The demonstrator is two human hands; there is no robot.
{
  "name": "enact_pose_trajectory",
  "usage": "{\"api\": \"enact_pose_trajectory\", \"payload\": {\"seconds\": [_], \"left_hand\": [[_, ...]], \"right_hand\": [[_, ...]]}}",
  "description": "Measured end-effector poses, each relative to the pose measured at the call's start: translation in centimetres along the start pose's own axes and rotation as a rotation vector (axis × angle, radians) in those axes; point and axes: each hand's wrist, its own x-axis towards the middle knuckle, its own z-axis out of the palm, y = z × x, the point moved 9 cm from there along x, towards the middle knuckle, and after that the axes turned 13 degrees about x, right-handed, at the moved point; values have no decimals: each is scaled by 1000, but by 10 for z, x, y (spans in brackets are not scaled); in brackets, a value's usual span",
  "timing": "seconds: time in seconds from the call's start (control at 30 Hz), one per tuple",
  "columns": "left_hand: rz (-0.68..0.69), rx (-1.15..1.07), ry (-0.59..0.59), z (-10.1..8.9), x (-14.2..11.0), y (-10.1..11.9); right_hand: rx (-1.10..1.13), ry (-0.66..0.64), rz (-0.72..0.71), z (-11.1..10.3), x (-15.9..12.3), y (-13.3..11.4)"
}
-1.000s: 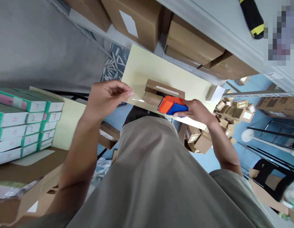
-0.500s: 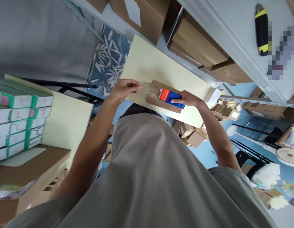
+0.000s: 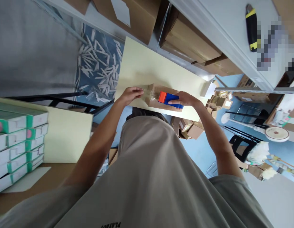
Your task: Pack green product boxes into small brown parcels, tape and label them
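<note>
A small brown cardboard box [image 3: 153, 95] lies on the pale yellow tabletop [image 3: 135, 63] in front of me, with shiny clear tape on its left part. My right hand [image 3: 183, 98] grips a blue and orange tape dispenser [image 3: 169, 97] from its right end and holds it over the box top. Beyond the box's left end, my left hand [image 3: 132, 94] has its thumb and fingers pinched together. A faint see-through strip of packing tape [image 3: 145, 89] appears to run from those fingertips to the box; its exact edge is hard to see.
Large cartons [image 3: 192, 38] stand along the far side on a shelf. A yellow-black cutter [image 3: 252, 28] lies on the upper shelf. Green-and-white boxes [image 3: 17, 142] are stacked at left. White strips [image 3: 101, 63] fill a blue area beyond the table. Small cartons [image 3: 194, 129] lie lower right.
The view has shifted slightly. My left hand sits a little lower relative to the box, its fingers still pinched. The dispenser stays over the box in my right hand, lying slightly flatter.
</note>
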Motion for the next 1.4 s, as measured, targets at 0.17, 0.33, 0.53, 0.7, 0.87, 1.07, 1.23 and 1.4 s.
{"api": "enact_pose_trajectory", "payload": {"seconds": [0.17, 0.33, 0.53, 0.7, 0.87, 1.07, 1.23, 1.4], "left_hand": [[-67, -94, -43, 32, 5, -19], [5, -45, 25, 40, -1, -19], [94, 282, 189, 21, 2, 6], [327, 350, 289, 39, -2, 49], [352, 309, 274, 72, 0, 50], [317, 416, 418, 66, -14, 55], [256, 559, 524, 61, -25, 60], [261, 605, 539, 55, -21, 53]], "right_hand": [[-39, 7, 26, 0, -3, -7], [-37, -11, 28, -1, -5, -11], [30, -67, -22, 0, 4, -2], [98, -76, -72, 5, 11, -4], [172, -128, -145, 10, 10, -10], [74, -112, -203, 12, 20, -9], [-43, -42, -270, -3, 11, 3], [75, -158, -181, -36, -39, 71]]}}
